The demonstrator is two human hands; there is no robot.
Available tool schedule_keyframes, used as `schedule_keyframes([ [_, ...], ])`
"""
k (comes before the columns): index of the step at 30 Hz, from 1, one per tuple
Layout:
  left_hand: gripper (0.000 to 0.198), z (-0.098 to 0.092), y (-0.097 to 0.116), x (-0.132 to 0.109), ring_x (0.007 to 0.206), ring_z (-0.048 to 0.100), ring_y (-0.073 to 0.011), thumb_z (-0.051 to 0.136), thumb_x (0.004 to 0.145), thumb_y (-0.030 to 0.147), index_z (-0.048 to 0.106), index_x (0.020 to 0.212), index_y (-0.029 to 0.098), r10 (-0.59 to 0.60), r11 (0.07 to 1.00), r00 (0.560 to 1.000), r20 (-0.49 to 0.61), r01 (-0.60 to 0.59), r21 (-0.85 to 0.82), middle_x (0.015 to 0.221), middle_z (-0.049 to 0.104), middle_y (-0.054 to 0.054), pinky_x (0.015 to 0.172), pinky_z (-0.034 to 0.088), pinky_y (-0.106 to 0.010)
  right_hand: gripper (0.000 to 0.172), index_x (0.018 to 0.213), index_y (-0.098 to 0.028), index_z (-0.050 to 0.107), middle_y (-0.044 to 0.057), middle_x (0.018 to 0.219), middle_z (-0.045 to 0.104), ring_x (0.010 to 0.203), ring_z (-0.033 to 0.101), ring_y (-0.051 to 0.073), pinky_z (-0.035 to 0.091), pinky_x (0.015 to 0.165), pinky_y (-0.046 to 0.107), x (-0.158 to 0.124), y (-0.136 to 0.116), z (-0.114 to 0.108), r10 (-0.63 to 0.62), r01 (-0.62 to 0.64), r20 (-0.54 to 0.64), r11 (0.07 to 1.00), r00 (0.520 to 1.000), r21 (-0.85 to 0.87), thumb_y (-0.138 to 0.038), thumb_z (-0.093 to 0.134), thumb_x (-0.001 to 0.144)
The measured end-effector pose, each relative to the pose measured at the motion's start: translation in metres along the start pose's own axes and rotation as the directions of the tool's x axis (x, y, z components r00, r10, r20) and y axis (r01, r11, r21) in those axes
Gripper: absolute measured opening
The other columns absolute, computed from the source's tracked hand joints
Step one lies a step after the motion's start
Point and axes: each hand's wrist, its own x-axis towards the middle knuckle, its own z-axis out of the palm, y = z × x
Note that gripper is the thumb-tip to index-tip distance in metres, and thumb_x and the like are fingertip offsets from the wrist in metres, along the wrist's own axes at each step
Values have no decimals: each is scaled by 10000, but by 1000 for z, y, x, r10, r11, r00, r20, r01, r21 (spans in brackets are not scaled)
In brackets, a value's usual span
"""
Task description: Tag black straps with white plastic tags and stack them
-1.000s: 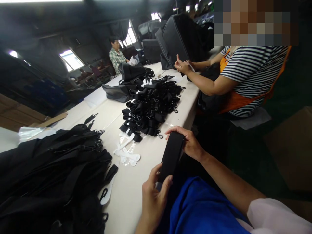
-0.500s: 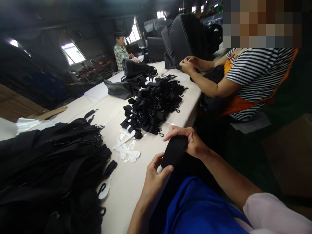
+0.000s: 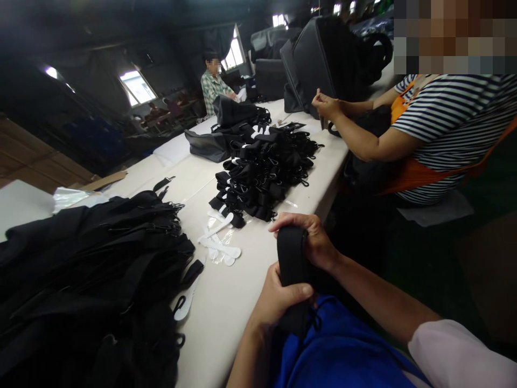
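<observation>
A wide black strap (image 3: 291, 253) is bent into a loop between my hands, over my lap at the table's edge. My left hand (image 3: 278, 299) is closed round its lower part, thumb lying across the front. At the top of the loop, my right hand (image 3: 309, 237) grips the strap from behind, its fingers bent over the upper bend. A thin black cord loop hangs by the lower end of the strap. White serrated strips (image 3: 220, 242) lie on the table beyond my left hand. Part of each hand's fingers is hidden behind the strap.
A heap of folded black straps with clips (image 3: 262, 172) lies ahead on the white table (image 3: 242, 285). Long black straps (image 3: 92, 275) are piled at left. A co-worker in a striped shirt (image 3: 448, 134) sits at right by large black bags (image 3: 315, 59); another person stands farther back.
The strap has turned more upright, and its lower part now hangs below my left hand. My left thumb has moved across its front. The view has shifted slightly left.
</observation>
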Motion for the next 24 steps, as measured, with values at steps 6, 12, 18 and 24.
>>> schedule_keyframes([
  [6,437,0,-24,-18,620,699,-163,784,711,328,618,1071,145,-153,914,987,47,159,-374,844,759,-88,601,542,-240,155,869,-186,733,-20,621,628,492,519,103,398,441,200,-11,35,-4,265,-258,-263,964,928,63,-264,703,739],
  [12,421,7,-15,-31,982,666,-260,472,947,257,506,1365,218,275,693,917,-288,19,721,1186,689,-122,850,512,-377,224,905,-181,745,32,812,720,748,662,173,523,641,260,-13,40,-8,189,-189,-279,982,941,26,-328,771,738],
  [18,633,4,-43,-35,942,671,-263,481,897,81,361,1496,244,728,54,684,-47,11,998,1114,715,-131,814,499,-370,701,1102,-126,716,160,1074,734,991,695,278,521,918,402,-14,39,-28,310,-355,199,898,930,259,-689,732,685],
  [24,672,6,-44,-35,1066,646,-253,532,870,52,386,1488,270,779,9,626,-10,4,1000,1162,704,-112,945,476,-373,765,1001,-162,748,111,919,757,936,705,283,517,918,442,-22,54,-42,241,-384,338,798,910,464,-761,766,526],
])
